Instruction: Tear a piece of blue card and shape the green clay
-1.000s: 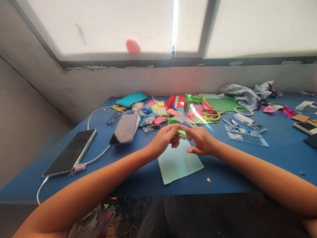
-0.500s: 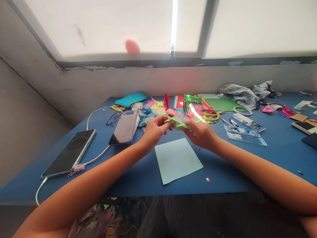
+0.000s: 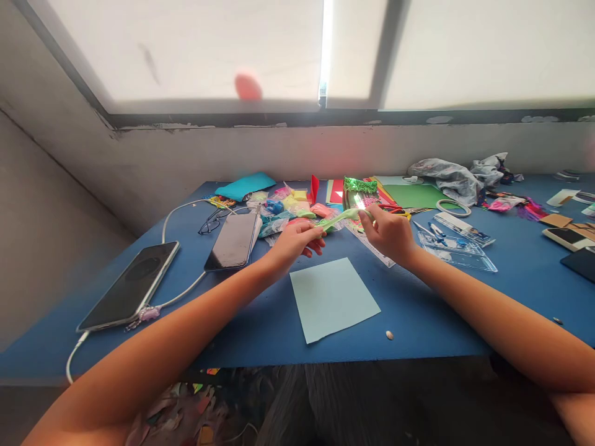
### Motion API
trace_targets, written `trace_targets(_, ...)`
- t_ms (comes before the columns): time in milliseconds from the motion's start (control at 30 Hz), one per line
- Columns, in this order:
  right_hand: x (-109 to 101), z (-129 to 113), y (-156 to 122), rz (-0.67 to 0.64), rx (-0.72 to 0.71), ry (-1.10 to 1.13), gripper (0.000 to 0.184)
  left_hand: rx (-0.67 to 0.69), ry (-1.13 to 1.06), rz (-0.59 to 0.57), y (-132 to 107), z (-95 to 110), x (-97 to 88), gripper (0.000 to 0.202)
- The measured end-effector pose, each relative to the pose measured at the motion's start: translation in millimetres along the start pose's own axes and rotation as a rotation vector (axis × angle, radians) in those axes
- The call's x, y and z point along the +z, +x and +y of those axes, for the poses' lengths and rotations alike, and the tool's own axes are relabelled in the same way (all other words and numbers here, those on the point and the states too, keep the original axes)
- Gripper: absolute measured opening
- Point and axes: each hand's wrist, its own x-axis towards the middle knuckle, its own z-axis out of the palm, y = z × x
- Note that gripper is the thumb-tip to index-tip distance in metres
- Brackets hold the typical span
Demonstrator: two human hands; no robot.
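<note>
A strip of light green soft clay (image 3: 343, 216) is stretched between my two hands above the table. My left hand (image 3: 295, 243) pinches its near left end between thumb and fingers. The other end is gripped by my right hand (image 3: 391, 234), held slightly higher. Below them a square sheet of pale paper (image 3: 334, 301) lies flat on the blue table (image 3: 260, 337). Behind my left hand is a pile of small clear bags (image 3: 275, 224) with coloured contents. A shiny green-topped packet (image 3: 360, 187) stands out behind the clay.
Two phones, one dark (image 3: 131, 286) and one grey-screened (image 3: 233, 241), lie on the left with white cables. Scissors (image 3: 400, 211), a clear plastic case (image 3: 458, 250), a white ring (image 3: 453, 207) and crumpled cloth (image 3: 449, 176) are at the right. A small shell-like piece (image 3: 389, 335) lies near the front edge.
My hands have moved apart, the right one going right and up. The green clay between them has drawn out from a bunched lump into a longer, thinner strip.
</note>
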Motion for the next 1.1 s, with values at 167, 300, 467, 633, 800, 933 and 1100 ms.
trace_targets(167,-4.3,-8.8,-4.4,-0.020,-0.162,0.099,0.054,-0.113,-0.016,-0.103,-3.0,-2.9,9.3,0.020)
trace_targets(300,-8.8,-20.6,-11.5,-0.066,-0.497,0.245,0.041,-0.146,-0.016,-0.132,-5.1,-4.5,11.2,0.023)
trace_targets(467,-11.1,-26.1,-13.9,-0.125,-0.636,0.324,0.035,-0.127,0.004,-0.259,-7.7,-6.7,10.3,0.028)
trace_targets(633,-9.3,-25.6,-13.4,-0.098,-0.644,0.341,0.025,-0.089,0.090,-0.373,-12.5,-4.8,12.6,0.031)
trace_targets(800,-7.3,-25.0,-14.2,-0.121,-0.654,0.354,0.024,-0.021,0.345,-0.521,-18.0,-0.6,11.2,0.044)
trace_targets(933,-7.3,-24.4,-14.5,-0.168,-0.639,0.345,0.030,0.028,0.452,-0.494,-16.1,-3.3,9.3,0.051)
trace_targets(1100,-9.1,-20.1,-11.0,-0.215,-0.632,0.307,0.042,0.107,0.418,-0.394,-7.1,-8.6,7.3,0.067)
